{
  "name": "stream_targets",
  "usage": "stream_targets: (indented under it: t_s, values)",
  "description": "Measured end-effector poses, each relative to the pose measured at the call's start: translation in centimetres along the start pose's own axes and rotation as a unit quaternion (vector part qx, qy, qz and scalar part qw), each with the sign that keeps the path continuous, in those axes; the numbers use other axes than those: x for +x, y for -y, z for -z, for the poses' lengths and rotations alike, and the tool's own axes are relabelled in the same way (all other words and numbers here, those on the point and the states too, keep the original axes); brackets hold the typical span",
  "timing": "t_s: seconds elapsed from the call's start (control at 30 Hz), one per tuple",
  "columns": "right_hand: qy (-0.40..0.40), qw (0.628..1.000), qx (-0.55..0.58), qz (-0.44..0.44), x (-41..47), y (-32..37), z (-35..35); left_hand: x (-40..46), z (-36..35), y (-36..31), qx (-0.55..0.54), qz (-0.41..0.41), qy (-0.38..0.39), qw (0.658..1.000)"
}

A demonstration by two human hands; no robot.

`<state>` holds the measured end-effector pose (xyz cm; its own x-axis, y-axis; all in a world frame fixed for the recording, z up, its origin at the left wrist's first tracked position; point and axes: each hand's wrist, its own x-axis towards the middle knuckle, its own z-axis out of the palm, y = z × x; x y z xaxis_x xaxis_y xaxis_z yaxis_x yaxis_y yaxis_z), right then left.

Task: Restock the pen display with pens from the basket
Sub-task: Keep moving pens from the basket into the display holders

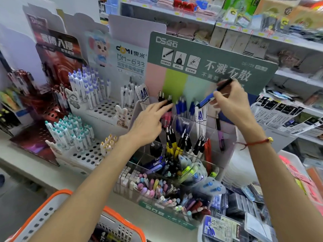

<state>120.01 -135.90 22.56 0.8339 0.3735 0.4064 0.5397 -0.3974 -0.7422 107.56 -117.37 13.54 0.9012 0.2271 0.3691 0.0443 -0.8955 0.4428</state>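
A clear tiered pen display (pixel 227 135) with a green backboard stands in the middle of the counter, its compartments full of pens. My right hand (pixel 232 105) pinches a blue and black pen (pixel 215 92), held slanted above the display's back row. My left hand (pixel 150 121) reaches to the black-capped pens (pixel 165 99) in the back left compartment, its fingertips on them. The orange-rimmed white basket (pixel 52 212) sits at the bottom left, under my left forearm, with some pens showing inside.
White peg-hole displays (pixel 97 109) with purple-white and teal-white pens stand to the left, beside a red display (pixel 50 102). Packaged stationery (pixel 232 215) is piled at the right front. Stocked shelves (pixel 262 41) rise behind.
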Motion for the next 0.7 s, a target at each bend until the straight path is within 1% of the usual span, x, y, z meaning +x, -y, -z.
stream_targets:
  t_s: [0.1, 0.13, 0.2, 0.27, 0.33, 0.47, 0.53, 0.63, 0.7]
  values:
    - [-0.052, 0.995, 0.081, 0.035, -0.5, 0.0, 2.0, 0.8, -1.0, -0.9, 0.026, -0.015, 0.000, 1.000]
    - [-0.047, 0.993, 0.101, 0.042, -0.7, 0.2, 2.5, 0.9, -1.3, -1.1, 0.032, -0.014, -0.003, 0.999]
    - [0.006, 0.993, 0.102, 0.051, -1.2, 0.5, 2.5, 1.1, -1.7, -1.5, 0.049, -0.015, -0.007, 0.999]
    - [0.064, 0.995, 0.038, 0.073, -1.6, 0.6, 1.4, 1.4, -2.0, -1.7, 0.077, -0.014, -0.014, 0.997]
    - [0.096, 0.990, -0.032, 0.096, -1.8, 0.3, -0.2, 1.8, -1.9, -1.8, 0.105, -0.012, -0.018, 0.994]
    - [0.101, 0.978, -0.131, 0.124, -1.3, -1.0, -2.2, 2.1, -1.5, -2.0, 0.125, -0.007, -0.027, 0.992]
    - [0.112, 0.966, -0.189, 0.140, -0.9, -1.0, -2.6, 2.1, -1.3, -1.7, 0.125, -0.011, -0.020, 0.992]
    - [0.180, 0.932, -0.277, 0.151, -0.2, -0.5, -3.5, 2.1, -1.0, -1.3, 0.108, -0.027, -0.005, 0.994]
    - [0.213, 0.913, -0.317, 0.140, 0.3, -0.3, -3.9, 2.0, -0.7, -1.0, 0.097, -0.034, 0.003, 0.995]
